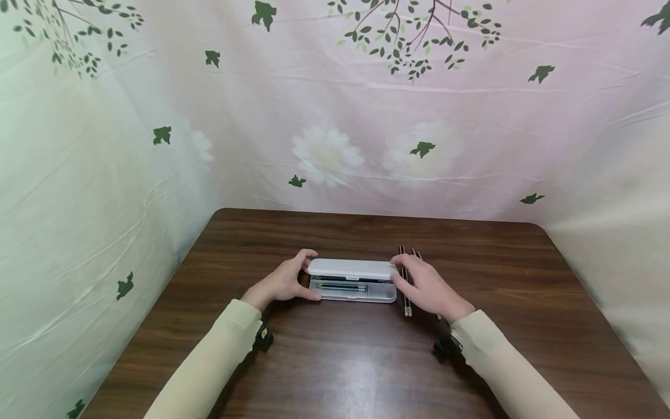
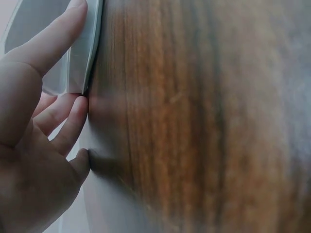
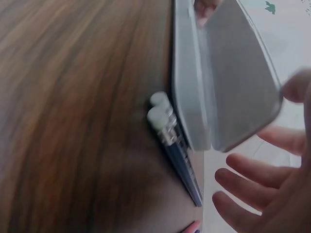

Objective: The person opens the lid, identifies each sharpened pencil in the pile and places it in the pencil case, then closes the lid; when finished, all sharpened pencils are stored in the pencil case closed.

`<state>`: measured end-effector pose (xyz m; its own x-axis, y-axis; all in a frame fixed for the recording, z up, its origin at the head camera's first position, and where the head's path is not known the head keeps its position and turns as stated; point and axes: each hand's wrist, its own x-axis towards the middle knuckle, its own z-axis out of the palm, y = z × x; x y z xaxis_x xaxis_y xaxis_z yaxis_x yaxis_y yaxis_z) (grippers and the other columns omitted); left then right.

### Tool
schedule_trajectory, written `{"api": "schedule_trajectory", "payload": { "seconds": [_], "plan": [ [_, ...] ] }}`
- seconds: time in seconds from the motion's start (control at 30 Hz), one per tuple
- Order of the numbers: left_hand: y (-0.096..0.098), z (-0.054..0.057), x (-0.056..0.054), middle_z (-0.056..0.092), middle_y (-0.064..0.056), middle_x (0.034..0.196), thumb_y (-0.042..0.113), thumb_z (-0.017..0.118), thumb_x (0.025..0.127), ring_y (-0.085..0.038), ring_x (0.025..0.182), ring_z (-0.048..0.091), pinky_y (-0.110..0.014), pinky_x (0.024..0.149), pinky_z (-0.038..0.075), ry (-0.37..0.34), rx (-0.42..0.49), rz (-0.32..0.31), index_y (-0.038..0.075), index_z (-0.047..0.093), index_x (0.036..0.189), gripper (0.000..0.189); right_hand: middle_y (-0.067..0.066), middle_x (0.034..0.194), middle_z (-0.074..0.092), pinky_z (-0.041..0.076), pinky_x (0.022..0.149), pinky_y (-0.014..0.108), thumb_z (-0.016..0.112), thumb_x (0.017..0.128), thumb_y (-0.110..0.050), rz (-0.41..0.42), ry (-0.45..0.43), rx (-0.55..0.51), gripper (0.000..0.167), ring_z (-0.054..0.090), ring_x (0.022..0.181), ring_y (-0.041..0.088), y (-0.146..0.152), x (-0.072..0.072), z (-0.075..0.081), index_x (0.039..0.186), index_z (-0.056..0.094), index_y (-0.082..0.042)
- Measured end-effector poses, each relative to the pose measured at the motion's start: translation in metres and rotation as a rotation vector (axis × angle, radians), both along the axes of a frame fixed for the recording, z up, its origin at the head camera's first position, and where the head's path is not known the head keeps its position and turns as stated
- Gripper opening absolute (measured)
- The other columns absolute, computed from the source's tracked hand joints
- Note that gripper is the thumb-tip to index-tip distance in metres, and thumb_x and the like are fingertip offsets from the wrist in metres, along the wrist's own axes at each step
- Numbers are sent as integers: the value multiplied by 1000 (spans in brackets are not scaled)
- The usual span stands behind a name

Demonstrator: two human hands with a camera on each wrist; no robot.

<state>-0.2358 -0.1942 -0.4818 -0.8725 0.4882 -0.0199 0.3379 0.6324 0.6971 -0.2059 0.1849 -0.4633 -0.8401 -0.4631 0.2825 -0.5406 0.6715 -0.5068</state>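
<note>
A pale grey pencil case lies lengthwise across the table, its hinged lid tilted partly open. Inside it are dark pencils. My left hand holds the case's left end, thumb along the front corner and fingers around the end, as the left wrist view also shows. At the right end, my right hand pinches the lid's edge between thumb and index finger; its other fingers are spread in the right wrist view. Dark pencils with white erasers lie on the table beside the case's right end, partly under my right hand.
The brown wood-grain table extends around the case. A fabric backdrop with leaves, birds and flowers hangs behind and at both sides. Black wrist cameras sit at both sleeves. A reddish tip shows low in the right wrist view.
</note>
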Motion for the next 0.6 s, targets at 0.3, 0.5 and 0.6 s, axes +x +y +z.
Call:
{"api": "schedule_trajectory", "payload": {
  "seconds": [0.3, 0.5, 0.6],
  "plan": [
    [1, 3, 1, 60, -6, 137, 40, 97, 76, -22, 125, 58, -46, 108, 46, -3, -45, -18, 12, 36, 160, 107, 22, 156, 49, 46, 111, 55, 69, 98, -35, 58, -3, 178, 65, 50, 142, 39, 1, 4, -5, 150, 53, 0],
    [0, 5, 3, 56, -2, 147, 51, 93, 76, -20, 128, 55, -47, 109, 45, -31, -63, -29, 20, 38, 163, 107, 24, 159, 45, 45, 112, 54, 69, 96, -32, 64, -40, 229, 70, 45, 146, 39, -4, 4, -4, 152, 49, 5],
    [0, 6, 4, 55, 0, 149, 54, 89, 81, -19, 126, 56, -47, 108, 46, -18, -68, -37, 22, 41, 161, 99, 24, 158, 46, 45, 112, 53, 69, 96, -31, 67, -45, 243, 69, 47, 145, 39, -6, 4, -3, 151, 50, 6]
  ]
}}
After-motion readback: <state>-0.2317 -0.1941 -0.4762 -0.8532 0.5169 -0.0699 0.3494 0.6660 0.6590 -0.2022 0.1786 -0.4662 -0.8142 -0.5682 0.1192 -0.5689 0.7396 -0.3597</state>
